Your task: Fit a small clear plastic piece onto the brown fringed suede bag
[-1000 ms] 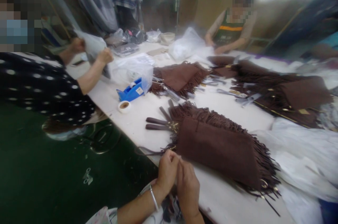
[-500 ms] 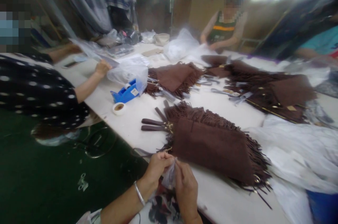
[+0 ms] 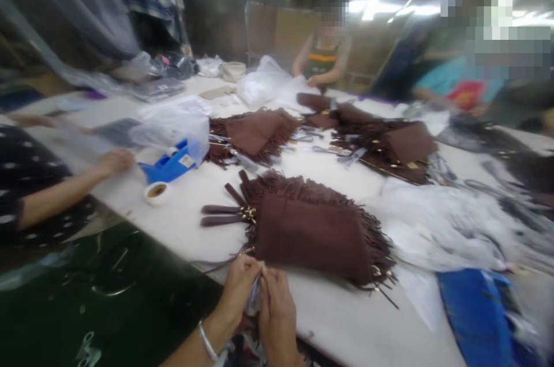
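Note:
My left hand (image 3: pixel 239 286), a silver bangle on its wrist, pinches a small piece of clear plastic (image 3: pixel 253 298) at the table's near edge. Close beside it, my right hand (image 3: pixel 277 306) grips the same plastic, fingertips nearly meeting the left ones. The plastic hangs down between the hands, and its lower part is partly hidden. Just beyond lies a stack of brown fringed bags (image 3: pixel 311 234), with dark wrist straps (image 3: pixel 223 214) and gold-coloured clasps sticking out at its left. Neither hand plainly touches the stack.
A blue tape dispenser (image 3: pixel 168 166) and a tape roll (image 3: pixel 156 192) sit left, near a co-worker's hand (image 3: pixel 116 162). More brown bags (image 3: pixel 255 133) lie beyond. White plastic (image 3: pixel 437 223) and a blue item (image 3: pixel 471 315) are at right. Other people work across the table.
My view has turned right, so everything sits further left. My hands keep their pinch on the plastic. The co-worker's hand at left has come lower, beside the tape dispenser.

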Demonstrator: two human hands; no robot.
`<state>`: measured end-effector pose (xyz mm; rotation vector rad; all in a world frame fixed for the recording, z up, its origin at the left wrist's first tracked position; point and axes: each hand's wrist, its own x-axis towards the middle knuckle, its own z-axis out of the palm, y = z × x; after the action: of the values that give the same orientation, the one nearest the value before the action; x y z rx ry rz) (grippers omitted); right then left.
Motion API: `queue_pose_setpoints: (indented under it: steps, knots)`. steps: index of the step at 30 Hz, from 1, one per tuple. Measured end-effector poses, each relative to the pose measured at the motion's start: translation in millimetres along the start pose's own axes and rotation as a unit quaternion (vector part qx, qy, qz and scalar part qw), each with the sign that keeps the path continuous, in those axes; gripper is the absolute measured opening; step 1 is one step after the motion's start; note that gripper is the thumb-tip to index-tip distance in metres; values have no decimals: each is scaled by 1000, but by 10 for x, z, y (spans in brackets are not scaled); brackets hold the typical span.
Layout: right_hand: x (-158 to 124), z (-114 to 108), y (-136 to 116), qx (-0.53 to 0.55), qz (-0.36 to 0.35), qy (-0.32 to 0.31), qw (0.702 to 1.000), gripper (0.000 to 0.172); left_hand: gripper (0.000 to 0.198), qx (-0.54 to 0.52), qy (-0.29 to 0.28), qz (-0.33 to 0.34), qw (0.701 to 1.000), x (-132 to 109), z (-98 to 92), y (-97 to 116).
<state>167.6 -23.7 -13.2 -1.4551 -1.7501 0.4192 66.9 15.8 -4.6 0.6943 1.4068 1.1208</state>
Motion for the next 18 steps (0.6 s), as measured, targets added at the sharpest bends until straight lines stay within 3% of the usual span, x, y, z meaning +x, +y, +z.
queue_pose_setpoints:
  steps: [7, 12, 16, 18]
  knots:
    - [22, 107, 64, -212, -38, -29, 976, 48, 32, 111, -11, 36, 993, 77, -26, -28]
    - [22, 190, 58, -238, -47, -39, 969, 54, 32, 100, -21, 43, 994, 85, -56, -40]
    - [-24, 219, -19, -235, -17, -23, 971, 54, 31, 47, -79, -1, 996, 58, -125, -7]
    - [-41, 213, -46, -203, 16, -9, 979, 48, 34, 55, -77, -27, 995, 88, -158, 63]
